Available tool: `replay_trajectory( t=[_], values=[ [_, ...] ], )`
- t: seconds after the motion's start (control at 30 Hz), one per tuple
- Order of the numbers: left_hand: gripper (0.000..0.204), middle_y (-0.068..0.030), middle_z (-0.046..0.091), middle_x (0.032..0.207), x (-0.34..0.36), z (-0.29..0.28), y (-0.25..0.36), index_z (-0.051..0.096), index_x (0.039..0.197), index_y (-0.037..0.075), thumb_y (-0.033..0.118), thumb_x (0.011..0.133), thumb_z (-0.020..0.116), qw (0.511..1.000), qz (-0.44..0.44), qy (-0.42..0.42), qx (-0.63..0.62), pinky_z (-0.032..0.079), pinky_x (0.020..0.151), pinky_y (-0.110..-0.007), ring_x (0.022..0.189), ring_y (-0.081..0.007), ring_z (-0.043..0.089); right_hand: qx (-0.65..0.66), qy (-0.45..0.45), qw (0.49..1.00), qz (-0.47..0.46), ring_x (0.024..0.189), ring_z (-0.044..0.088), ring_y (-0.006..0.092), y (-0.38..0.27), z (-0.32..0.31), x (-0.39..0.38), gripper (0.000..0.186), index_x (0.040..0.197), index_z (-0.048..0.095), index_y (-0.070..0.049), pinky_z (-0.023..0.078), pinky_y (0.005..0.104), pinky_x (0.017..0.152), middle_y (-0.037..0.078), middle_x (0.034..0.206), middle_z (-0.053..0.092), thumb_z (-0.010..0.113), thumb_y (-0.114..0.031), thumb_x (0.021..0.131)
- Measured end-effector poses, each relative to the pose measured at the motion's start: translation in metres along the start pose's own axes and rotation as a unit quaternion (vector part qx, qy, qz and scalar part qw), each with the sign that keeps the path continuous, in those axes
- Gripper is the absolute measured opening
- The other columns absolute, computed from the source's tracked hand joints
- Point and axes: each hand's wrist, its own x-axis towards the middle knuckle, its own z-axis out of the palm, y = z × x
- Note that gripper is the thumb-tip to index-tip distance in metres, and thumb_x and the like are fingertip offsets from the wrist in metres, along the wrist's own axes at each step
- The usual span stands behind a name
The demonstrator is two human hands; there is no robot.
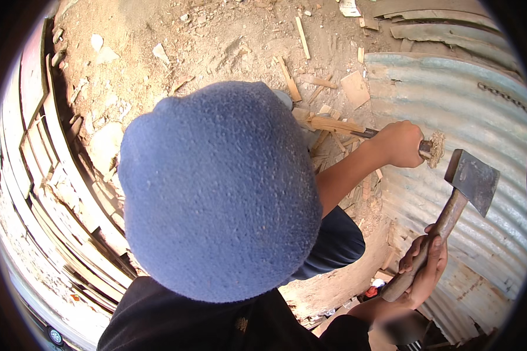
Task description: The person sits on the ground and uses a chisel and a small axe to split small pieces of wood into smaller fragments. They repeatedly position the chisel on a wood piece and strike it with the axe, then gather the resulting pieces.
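The left hand (399,144) was closed in a fist around a chisel-like tool (425,150), whose frayed, straw-coloured end stuck out past the knuckles. On the other side of that fist, the tool's dark shaft met the end of a pale wooden piece (336,124); whether it was sunk into the wood could not be told. The right hand (425,263) was wrapped around the wooden handle of a hatchet (465,182), its head raised at a slant, near the frayed end but with a gap between them in the view. The head's blunt back was turned toward the tool and its broad blade away from it. A rounded blue fabric hat (219,193) filled the middle, hiding part of the wooden piece, and a bent leg (339,243) in dark trousers showed beside it. Splinters (289,79) littered the dirt ground (140,23), with weathered planks (76,169) at the left and corrugated metal sheeting (445,93) at the right, a chain (503,97) lying across it
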Motion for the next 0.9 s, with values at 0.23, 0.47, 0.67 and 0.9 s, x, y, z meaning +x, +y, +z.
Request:
replay_trajectory(
  t=[0.23, 0.47, 0.67, 0.9],
  values=[
    [0.023, -0.0238, 0.061, 0.070, -0.006, -0.002, 0.008, 0.063, 0.069, -0.003, 0.019, 0.063, 0.064, 0.999, -0.012, -0.032, -0.037, 0.048, 0.063, -0.043, 0.068, -0.0390, 0.061, 0.025, 0.169, 0.975, -0.142, 0.041, 0.040, 0.0071, -0.007, -0.005, 0.004, 0.028, 0.111, 0.044, -0.006, 0.036, 0.0207, 0.034, 0.001, 0.065, 0.043, 0.047, -0.030, 0.098],
    [0.025, -0.0236, 0.062, 0.070, -0.009, -0.008, -0.016, 0.065, 0.067, -0.002, 0.023, 0.063, 0.065, 1.000, -0.009, 0.005, -0.010, 0.051, 0.067, -0.043, 0.069, -0.0391, 0.062, -0.092, -0.023, 0.995, 0.022, 0.038, 0.042, 0.0098, 0.021, 0.010, 0.020, 0.026, 0.101, 0.048, -0.001, 0.033, 0.0231, 0.035, 0.004, 0.059, 0.046, 0.052, -0.026, 0.094],
    [0.032, -0.0177, 0.064, 0.070, -0.010, -0.029, -0.016, 0.064, 0.072, -0.001, 0.029, 0.066, 0.072, 0.999, 0.043, -0.004, 0.012, 0.050, 0.066, -0.039, 0.070, -0.0328, 0.064, 0.029, 0.063, 0.993, -0.099, 0.040, 0.038, 0.0055, -0.008, -0.016, -0.004, 0.033, 0.111, 0.045, -0.001, 0.033, 0.0182, 0.033, 0.002, 0.065, 0.043, 0.048, -0.031, 0.097],
    [0.048, -0.0166, 0.069, 0.093, -0.008, -0.061, 0.009, 0.069, 0.096, -0.001, 0.035, 0.066, 0.080, 0.990, -0.008, -0.109, 0.091, 0.049, 0.081, -0.033, 0.089, -0.0264, 0.065, -0.103, 0.071, 0.988, -0.085, 0.043, 0.042, 0.0079, 0.007, 0.000, 0.021, 0.022, 0.098, 0.049, -0.004, 0.036, 0.0228, 0.039, 0.001, 0.062, 0.045, 0.053, -0.025, 0.094]
  ],
)
